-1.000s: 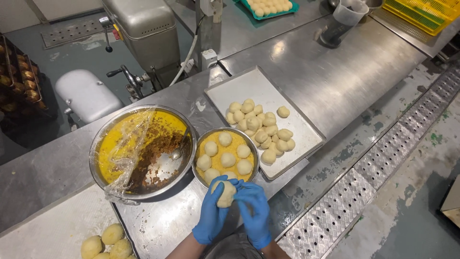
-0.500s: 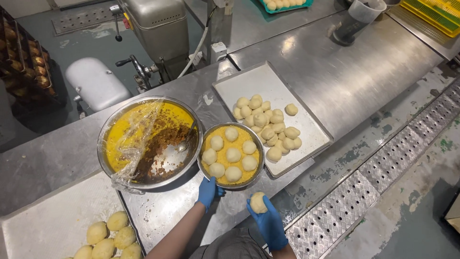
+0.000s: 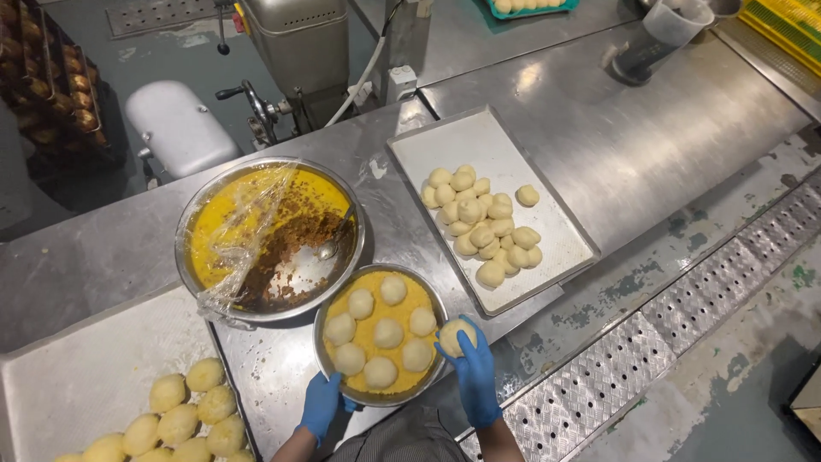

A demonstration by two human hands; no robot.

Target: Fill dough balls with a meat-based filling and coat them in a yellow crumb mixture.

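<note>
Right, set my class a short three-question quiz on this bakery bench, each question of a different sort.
1. True or false: the right hand holds a dough ball at the rim of the small crumb bowl.
2. Which thing lies partly over the large steel bowl? A) cling film B) a cloth C) a lid
3. Fill in: the left hand grips the small bowl's near ____.

Key
1. True.
2. A: the cling film hangs over its left side.
3. Rim.
</note>
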